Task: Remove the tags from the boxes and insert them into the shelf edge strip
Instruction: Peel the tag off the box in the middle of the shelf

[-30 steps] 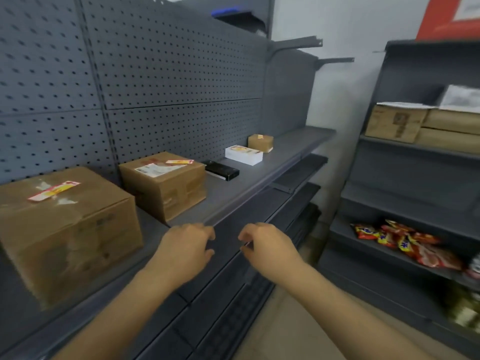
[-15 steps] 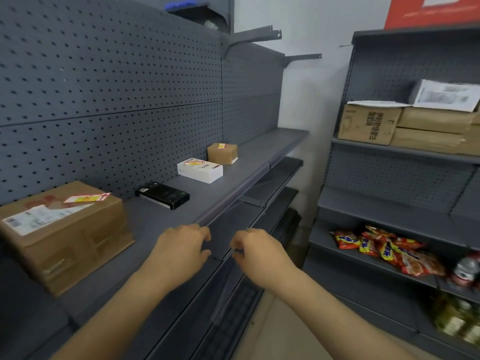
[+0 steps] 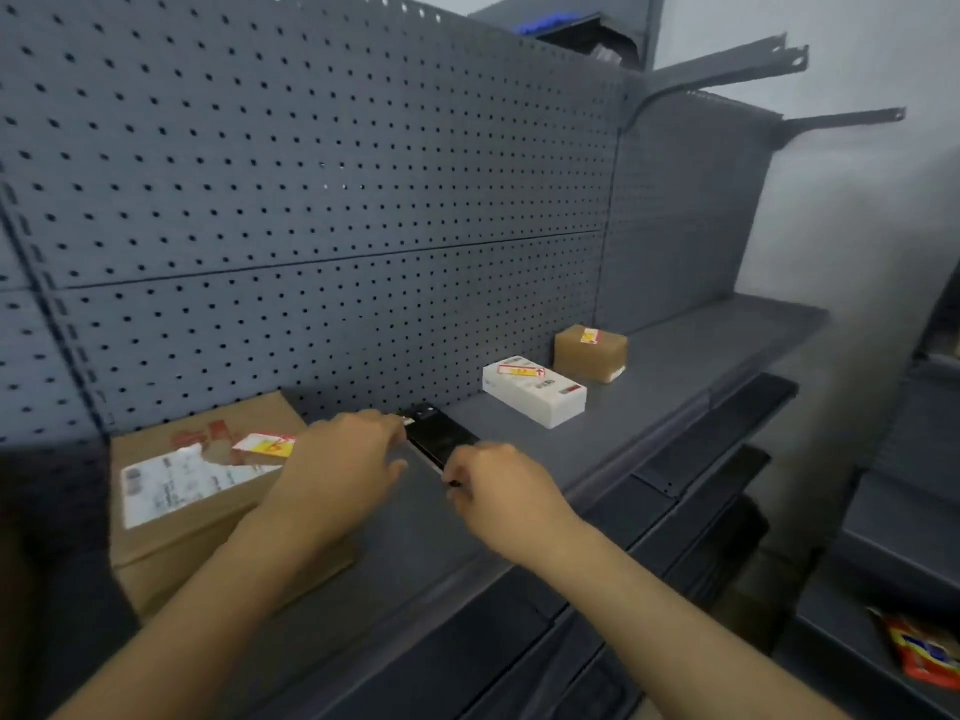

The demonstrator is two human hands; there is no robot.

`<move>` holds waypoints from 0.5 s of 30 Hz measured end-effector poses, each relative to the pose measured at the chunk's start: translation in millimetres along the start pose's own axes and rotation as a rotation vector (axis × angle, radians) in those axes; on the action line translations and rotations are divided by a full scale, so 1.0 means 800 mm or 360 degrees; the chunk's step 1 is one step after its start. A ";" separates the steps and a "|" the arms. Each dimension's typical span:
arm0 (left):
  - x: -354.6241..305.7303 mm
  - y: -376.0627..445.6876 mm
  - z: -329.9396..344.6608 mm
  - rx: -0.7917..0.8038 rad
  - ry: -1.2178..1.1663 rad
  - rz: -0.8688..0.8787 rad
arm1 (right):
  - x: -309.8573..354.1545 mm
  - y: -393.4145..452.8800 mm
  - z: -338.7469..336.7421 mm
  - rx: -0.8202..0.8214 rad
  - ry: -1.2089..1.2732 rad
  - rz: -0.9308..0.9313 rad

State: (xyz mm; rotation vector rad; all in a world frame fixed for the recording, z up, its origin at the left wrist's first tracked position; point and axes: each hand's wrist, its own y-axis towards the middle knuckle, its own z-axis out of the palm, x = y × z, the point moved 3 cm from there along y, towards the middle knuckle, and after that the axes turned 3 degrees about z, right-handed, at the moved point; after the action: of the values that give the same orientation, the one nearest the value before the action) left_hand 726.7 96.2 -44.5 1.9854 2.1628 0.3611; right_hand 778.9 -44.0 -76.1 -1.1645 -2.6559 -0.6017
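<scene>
A flat black box (image 3: 441,433) lies on the grey shelf (image 3: 685,366) between my hands. My left hand (image 3: 343,459) reaches over the big cardboard box (image 3: 202,506), and its fingertips touch the black box's far left corner, where a small white bit shows. My right hand (image 3: 498,485) has its fingers curled around the black box's near end. A red and yellow tag (image 3: 265,445) lies on the cardboard box. Another tag (image 3: 519,370) sits on the white box (image 3: 535,392), and a third tag (image 3: 589,336) on the small brown box (image 3: 589,356). The shelf edge strip (image 3: 613,483) runs along the front.
Grey pegboard (image 3: 337,189) backs the shelf. Lower shelves (image 3: 717,459) step out below the edge. Two bare brackets (image 3: 727,70) stick out at the top right. A second shelving unit at the right holds a red snack packet (image 3: 924,652).
The view has moved closer to the shelf. Both hands rose from the shelf's front edge onto the shelf and reached the black box.
</scene>
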 end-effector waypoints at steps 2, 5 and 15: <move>0.020 0.004 0.000 -0.0023 0.0014 -0.0129 | 0.006 0.032 0.008 0.0017 0.0046 -0.0112; 0.049 0.003 -0.004 -0.0060 0.0059 -0.0364 | 0.018 0.074 0.020 0.0062 0.0125 -0.0289; 0.127 -0.026 -0.021 -0.0107 0.0242 -0.0883 | 0.093 0.167 0.059 0.0116 0.0335 -0.0579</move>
State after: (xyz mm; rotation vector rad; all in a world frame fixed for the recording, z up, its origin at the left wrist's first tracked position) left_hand 693.1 194.8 -31.6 1.2769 2.6289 0.4931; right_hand 826.5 107.4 -56.3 -0.5633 -2.6919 -0.6367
